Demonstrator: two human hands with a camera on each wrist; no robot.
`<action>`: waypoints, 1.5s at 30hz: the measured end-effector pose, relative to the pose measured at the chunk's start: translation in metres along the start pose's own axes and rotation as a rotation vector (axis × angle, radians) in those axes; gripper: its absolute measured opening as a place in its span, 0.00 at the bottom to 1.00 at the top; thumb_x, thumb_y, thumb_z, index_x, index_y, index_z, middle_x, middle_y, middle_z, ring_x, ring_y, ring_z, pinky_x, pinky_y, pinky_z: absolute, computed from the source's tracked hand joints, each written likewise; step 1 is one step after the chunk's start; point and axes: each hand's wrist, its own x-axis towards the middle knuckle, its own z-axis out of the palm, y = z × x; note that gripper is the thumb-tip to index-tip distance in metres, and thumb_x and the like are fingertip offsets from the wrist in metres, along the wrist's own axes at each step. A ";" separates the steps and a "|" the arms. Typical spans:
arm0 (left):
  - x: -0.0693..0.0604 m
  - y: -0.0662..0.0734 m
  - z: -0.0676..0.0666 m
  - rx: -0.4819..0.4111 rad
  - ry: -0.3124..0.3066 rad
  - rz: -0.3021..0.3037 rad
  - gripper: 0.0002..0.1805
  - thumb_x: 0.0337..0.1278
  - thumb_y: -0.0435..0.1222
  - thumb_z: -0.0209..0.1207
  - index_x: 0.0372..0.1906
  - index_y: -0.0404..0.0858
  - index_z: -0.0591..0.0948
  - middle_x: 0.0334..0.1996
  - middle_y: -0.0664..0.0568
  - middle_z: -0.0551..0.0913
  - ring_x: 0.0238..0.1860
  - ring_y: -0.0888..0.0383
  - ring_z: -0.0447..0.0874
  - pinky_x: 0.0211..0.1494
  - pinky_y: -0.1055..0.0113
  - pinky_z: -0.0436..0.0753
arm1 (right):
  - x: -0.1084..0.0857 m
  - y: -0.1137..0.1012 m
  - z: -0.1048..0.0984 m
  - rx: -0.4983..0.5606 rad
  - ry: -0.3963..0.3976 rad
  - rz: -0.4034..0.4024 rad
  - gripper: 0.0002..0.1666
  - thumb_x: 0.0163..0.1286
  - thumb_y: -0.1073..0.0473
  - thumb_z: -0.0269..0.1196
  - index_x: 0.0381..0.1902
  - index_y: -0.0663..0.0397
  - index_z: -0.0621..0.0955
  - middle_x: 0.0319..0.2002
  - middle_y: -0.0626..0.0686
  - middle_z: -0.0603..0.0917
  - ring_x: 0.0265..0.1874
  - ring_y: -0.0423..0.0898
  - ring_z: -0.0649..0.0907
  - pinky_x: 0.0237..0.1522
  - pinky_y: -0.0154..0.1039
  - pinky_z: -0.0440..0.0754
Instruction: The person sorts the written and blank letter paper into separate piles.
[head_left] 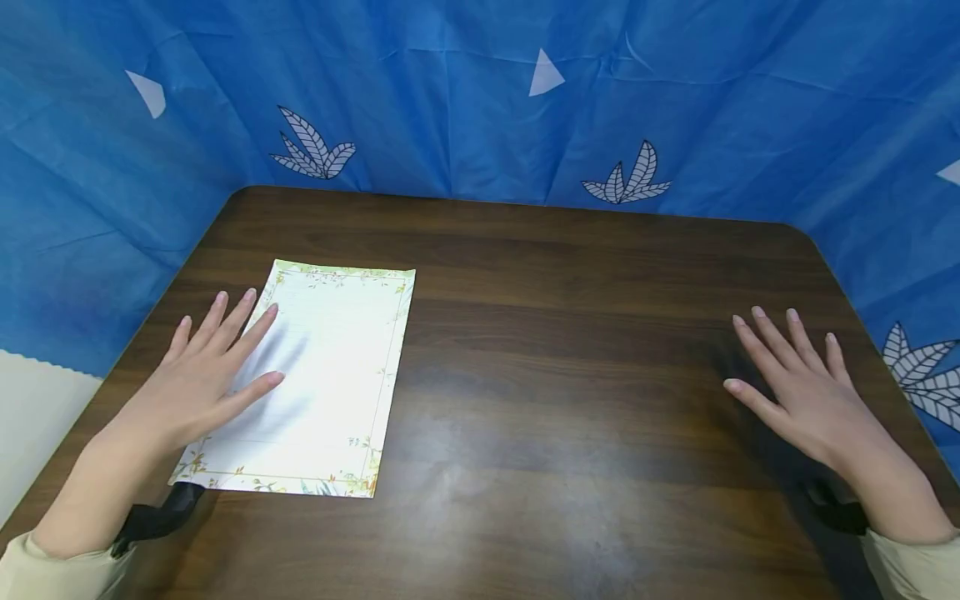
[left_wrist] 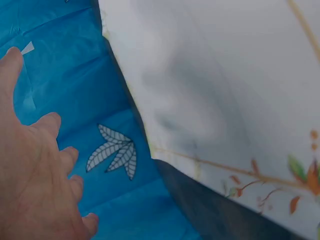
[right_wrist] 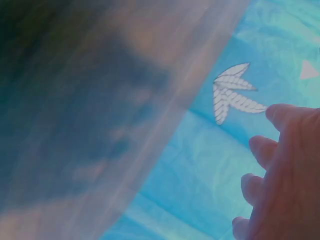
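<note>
A white sheet of paper with a printed floral border lies on the left part of the table. Over its left edge my left hand hovers with spread fingers, its shadow falling on the sheet. The left wrist view shows that hand beside the paper, holding nothing. At the table's right side my right hand is held above the wood, fingers spread and empty; it also shows in the right wrist view.
A dark wooden table with rounded far corners fills the middle. Blue cloth with leaf and triangle prints hangs behind it and along both sides. A pale surface shows at the far left. Dark bands sit at both wrists.
</note>
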 end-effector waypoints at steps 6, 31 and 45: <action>-0.003 0.000 -0.012 -0.004 0.020 -0.001 0.46 0.59 0.56 0.53 0.75 0.50 0.43 0.73 0.51 0.33 0.70 0.49 0.23 0.64 0.46 0.24 | 0.009 -0.021 -0.011 -0.040 0.001 -0.042 0.50 0.67 0.40 0.55 0.75 0.43 0.40 0.73 0.49 0.33 0.68 0.50 0.30 0.59 0.59 0.20; -0.009 -0.021 -0.007 -0.414 -0.092 -0.188 0.44 0.66 0.47 0.51 0.74 0.42 0.37 0.72 0.47 0.29 0.70 0.44 0.27 0.61 0.34 0.40 | 0.097 -0.170 0.010 0.075 0.014 -0.464 0.48 0.67 0.31 0.48 0.75 0.43 0.44 0.73 0.48 0.40 0.70 0.50 0.38 0.65 0.58 0.38; -0.021 -0.048 0.018 -0.656 -0.163 -0.151 0.44 0.67 0.39 0.53 0.73 0.38 0.37 0.70 0.31 0.36 0.68 0.34 0.31 0.57 0.30 0.45 | 0.128 -0.246 0.052 0.203 -0.133 -0.528 0.51 0.67 0.27 0.37 0.73 0.58 0.50 0.73 0.55 0.46 0.70 0.47 0.41 0.67 0.52 0.42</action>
